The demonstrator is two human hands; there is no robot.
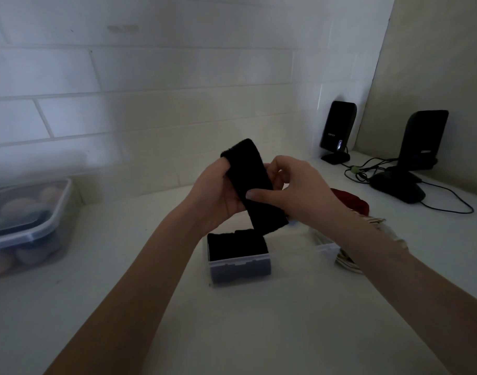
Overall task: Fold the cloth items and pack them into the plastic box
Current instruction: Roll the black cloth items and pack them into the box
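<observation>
Both my hands hold a folded black cloth up in the air above the white table. My left hand cups it from behind, fingers curled round its left edge. My right hand pinches its lower part, thumb pressed on the front. Directly below stands a small clear plastic box with dark folded cloth inside it. A red cloth and a striped cloth lie to the right, partly hidden by my right forearm.
A lidded clear container with round items stands at the left. Two black speakers, a black mouse and cables sit at the back right corner. A clear lid or second box lies under my right arm.
</observation>
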